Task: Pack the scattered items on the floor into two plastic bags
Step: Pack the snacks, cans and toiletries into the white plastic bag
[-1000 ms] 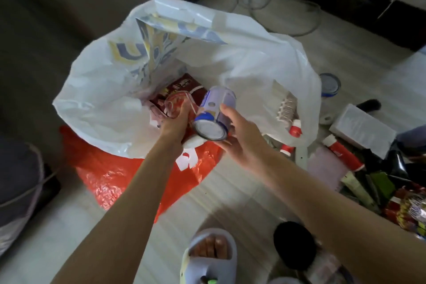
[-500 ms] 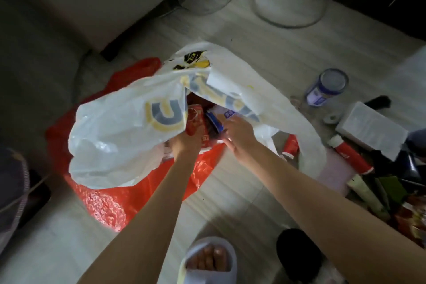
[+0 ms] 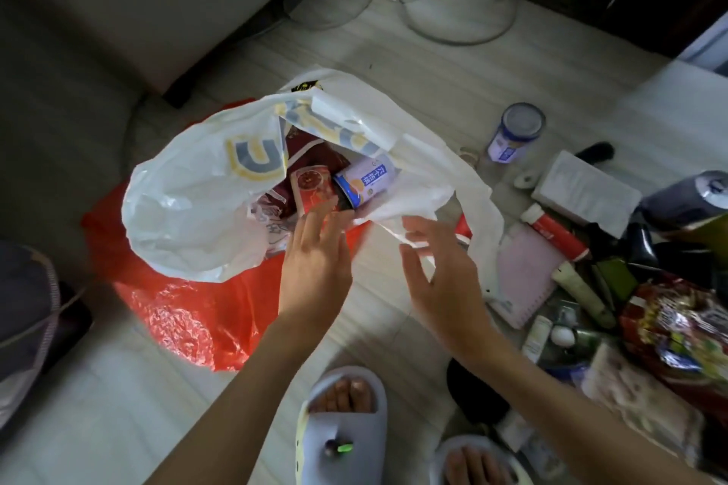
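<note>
Thin, limp white bag (image 3: 189,217) likely sags unless pinched at its rim, where left hand (image 3: 315,260) and right hand (image 3: 441,272) hover open, holding nothing.

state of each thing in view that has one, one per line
white bag: open, holds items
can in bag: on its side
red bag: flat beneath white bag
can on floor: upright, unpacked
red tube: lying, capped
left hand: open, empty
right hand: open, empty
</note>
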Demonstrator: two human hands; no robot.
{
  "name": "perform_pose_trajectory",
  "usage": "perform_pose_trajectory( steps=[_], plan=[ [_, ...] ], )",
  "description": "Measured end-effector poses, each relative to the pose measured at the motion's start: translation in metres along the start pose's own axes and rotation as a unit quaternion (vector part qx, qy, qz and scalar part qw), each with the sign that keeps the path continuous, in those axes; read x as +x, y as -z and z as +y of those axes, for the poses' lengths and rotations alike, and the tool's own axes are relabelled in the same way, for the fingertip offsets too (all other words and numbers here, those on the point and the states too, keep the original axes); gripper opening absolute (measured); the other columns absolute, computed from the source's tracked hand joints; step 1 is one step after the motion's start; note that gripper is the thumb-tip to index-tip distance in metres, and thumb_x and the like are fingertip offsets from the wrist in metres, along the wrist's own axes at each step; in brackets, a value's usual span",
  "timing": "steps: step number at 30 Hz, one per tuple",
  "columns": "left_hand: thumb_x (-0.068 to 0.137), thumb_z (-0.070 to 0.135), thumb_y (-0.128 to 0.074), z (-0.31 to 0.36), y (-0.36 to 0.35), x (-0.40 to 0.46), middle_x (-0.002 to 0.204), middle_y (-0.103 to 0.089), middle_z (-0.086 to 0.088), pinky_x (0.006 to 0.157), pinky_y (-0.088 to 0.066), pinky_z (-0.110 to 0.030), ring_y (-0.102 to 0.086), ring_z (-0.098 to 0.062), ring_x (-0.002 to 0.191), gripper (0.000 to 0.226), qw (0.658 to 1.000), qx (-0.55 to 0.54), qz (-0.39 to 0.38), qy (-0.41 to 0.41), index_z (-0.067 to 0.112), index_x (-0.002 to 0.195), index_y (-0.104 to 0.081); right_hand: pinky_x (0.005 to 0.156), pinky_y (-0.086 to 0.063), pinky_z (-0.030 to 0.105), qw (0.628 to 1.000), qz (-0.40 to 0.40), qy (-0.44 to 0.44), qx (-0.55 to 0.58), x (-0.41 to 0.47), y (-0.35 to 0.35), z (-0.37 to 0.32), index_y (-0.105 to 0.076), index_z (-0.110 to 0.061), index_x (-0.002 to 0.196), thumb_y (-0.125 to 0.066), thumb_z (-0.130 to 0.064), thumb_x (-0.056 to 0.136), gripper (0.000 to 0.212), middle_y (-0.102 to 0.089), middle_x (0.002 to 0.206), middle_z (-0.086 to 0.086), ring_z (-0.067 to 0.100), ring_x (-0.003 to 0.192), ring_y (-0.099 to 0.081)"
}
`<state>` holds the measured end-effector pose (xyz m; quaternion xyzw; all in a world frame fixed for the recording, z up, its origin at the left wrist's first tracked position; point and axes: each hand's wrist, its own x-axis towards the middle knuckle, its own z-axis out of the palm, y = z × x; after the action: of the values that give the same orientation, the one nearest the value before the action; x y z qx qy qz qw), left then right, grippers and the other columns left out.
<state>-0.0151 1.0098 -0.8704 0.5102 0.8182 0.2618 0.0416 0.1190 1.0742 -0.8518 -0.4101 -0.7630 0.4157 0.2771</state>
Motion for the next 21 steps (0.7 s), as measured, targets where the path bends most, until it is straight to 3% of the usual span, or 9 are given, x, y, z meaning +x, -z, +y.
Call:
perform_pose_trajectory(
  steps=[2, 4, 6, 7, 8, 10, 11, 15, 21],
  plan=[
    [0.084, -0.003, -0.049, 0.018, 0.02, -0.002, 0.118, -0.058, -0.017, 0.086, -0.047, -0.048, -0.053, -0.033, 0.107, 0.03, 0.986, 0.048, 0.076, -0.143, 0.007, 0.111, -0.057, 0.089, -0.046, 0.022, 0.991, 0.048, 0.114, -0.044, 0.008, 0.011, -0.01, -0.046, -0.014, 0.12, -0.05, -0.016, 0.088, 0.033, -0.057, 0.117, 0.01, 0.016, 0.106, -0.052],
    [0.093, 0.005, -0.041, 0.032, 0.04, 0.007, 0.126, -0.049, -0.012, 0.097, -0.037, -0.053, -0.044, -0.031, 0.118, 0.028, 0.96, 0.109, 0.133, -0.223, 0.014, 0.118, -0.05, 0.104, -0.033, 0.026, 0.977, 0.046, 0.178, -0.108, 0.025, 0.016, -0.017, -0.038, -0.015, 0.13, -0.057, -0.013, 0.086, 0.048, -0.048, 0.133, 0.015, 0.023, 0.122, -0.042],
    [0.1, 0.023, -0.021, 0.033, 0.054, 0.026, 0.134, -0.04, -0.011, 0.104, -0.023, -0.06, -0.034, -0.033, 0.127, 0.034, 0.949, 0.173, 0.169, -0.2, 0.019, 0.125, -0.044, 0.113, -0.022, 0.034, 0.958, 0.017, 0.204, -0.201, 0.047, 0.015, -0.019, -0.029, -0.018, 0.138, -0.064, -0.017, 0.082, 0.066, -0.034, 0.146, 0.017, 0.029, 0.136, -0.028],
    [0.101, 0.027, -0.021, 0.028, 0.059, 0.038, 0.138, -0.039, -0.013, 0.104, -0.019, -0.063, -0.032, -0.037, 0.13, 0.036, 0.945, 0.211, 0.172, -0.183, 0.021, 0.129, -0.042, 0.114, -0.018, 0.042, 0.946, -0.001, 0.206, -0.251, 0.06, 0.014, -0.018, -0.026, -0.02, 0.14, -0.067, -0.02, 0.08, 0.073, -0.028, 0.149, 0.017, 0.032, 0.139, -0.023],
    [0.099, 0.025, -0.033, 0.02, 0.061, 0.051, 0.142, -0.039, -0.016, 0.102, -0.014, -0.066, -0.03, -0.04, 0.132, 0.035, 0.94, 0.253, 0.158, -0.163, 0.023, 0.133, -0.039, 0.113, -0.014, 0.049, 0.931, -0.018, 0.205, -0.302, 0.075, 0.013, -0.017, -0.024, -0.02, 0.142, -0.069, -0.024, 0.077, 0.08, -0.023, 0.152, 0.017, 0.035, 0.141, -0.018],
    [0.08, 0.013, -0.065, 0.002, 0.061, 0.078, 0.147, -0.033, -0.018, 0.102, -0.007, -0.066, -0.025, -0.044, 0.134, 0.069, 0.929, 0.327, 0.12, -0.128, 0.026, 0.139, -0.031, 0.111, -0.006, 0.055, 0.894, -0.056, 0.202, -0.397, 0.106, 0.012, -0.014, -0.018, -0.022, 0.145, -0.07, -0.032, 0.075, 0.088, -0.013, 0.155, 0.014, 0.035, 0.143, -0.01],
    [0.072, 0.009, -0.07, -0.006, 0.061, 0.092, 0.148, -0.03, -0.019, 0.104, -0.004, -0.064, -0.024, -0.045, 0.135, 0.081, 0.929, 0.338, 0.092, -0.119, 0.027, 0.14, -0.029, 0.11, -0.003, 0.058, 0.875, -0.074, 0.2, -0.435, 0.121, 0.013, -0.013, -0.013, -0.025, 0.147, -0.068, -0.035, 0.077, 0.089, -0.007, 0.157, 0.011, 0.032, 0.144, -0.005],
    [0.082, 0.012, -0.059, -0.037, 0.054, 0.142, 0.154, -0.012, -0.015, 0.105, 0.018, -0.054, -0.009, -0.04, 0.14, 0.086, 0.911, 0.398, -0.006, -0.111, 0.036, 0.143, -0.003, 0.11, 0.0, 0.06, 0.829, -0.126, 0.19, -0.51, 0.174, 0.009, -0.004, 0.005, -0.029, 0.146, -0.057, -0.044, 0.084, 0.089, 0.012, 0.157, 0.005, 0.024, 0.144, 0.012],
    [0.086, 0.058, -0.042, -0.081, 0.023, 0.202, 0.156, 0.005, -0.009, 0.104, 0.016, -0.059, 0.007, -0.034, 0.142, 0.082, 0.854, 0.488, -0.114, -0.139, 0.035, 0.144, 0.011, 0.111, -0.011, 0.058, 0.803, -0.192, 0.16, -0.541, 0.227, -0.021, 0.027, 0.012, -0.034, 0.144, -0.05, -0.058, 0.083, 0.091, 0.017, 0.156, -0.002, 0.022, 0.144, 0.014]
  ],
)
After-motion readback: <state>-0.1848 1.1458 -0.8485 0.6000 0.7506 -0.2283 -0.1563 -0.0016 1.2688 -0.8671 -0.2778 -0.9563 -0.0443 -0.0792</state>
